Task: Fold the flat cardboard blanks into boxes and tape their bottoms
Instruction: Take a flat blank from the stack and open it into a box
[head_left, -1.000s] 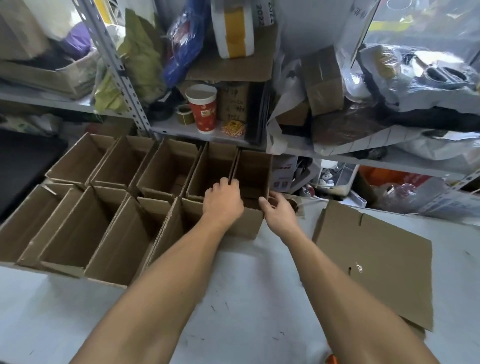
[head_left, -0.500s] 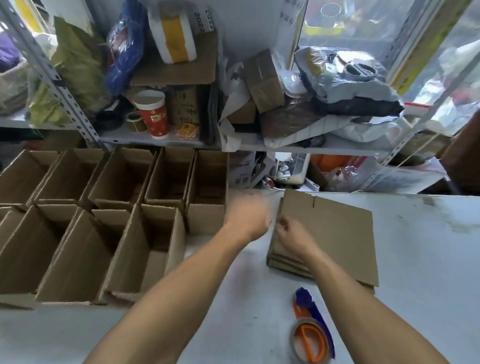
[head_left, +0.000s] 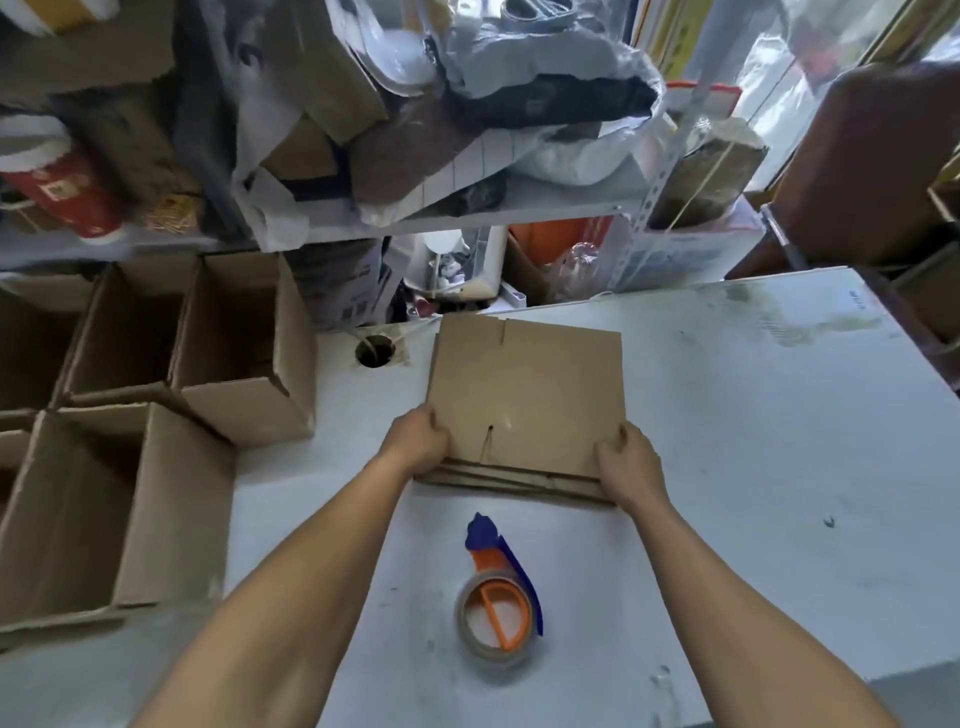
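A stack of flat brown cardboard blanks (head_left: 527, 384) lies on the white table (head_left: 753, 426) in front of me. My left hand (head_left: 418, 439) grips the top blank at its near left corner. My right hand (head_left: 628, 460) grips the same blank at its near right corner, fingers curled over the edge. A tape dispenser (head_left: 496, 610) with an orange and blue handle and a roll of clear tape lies on the table just below the stack, between my forearms.
Several folded open boxes (head_left: 244, 364) stand in rows on the left of the table. A round cable hole (head_left: 374, 351) sits left of the stack. Cluttered metal shelves (head_left: 467, 218) rise behind the table, with a red paper cup (head_left: 57, 182) on them.
My hands left the folded box in the rows at left and moved right to the stack of blanks. They now grip the top blank's near corners. The view swung right.
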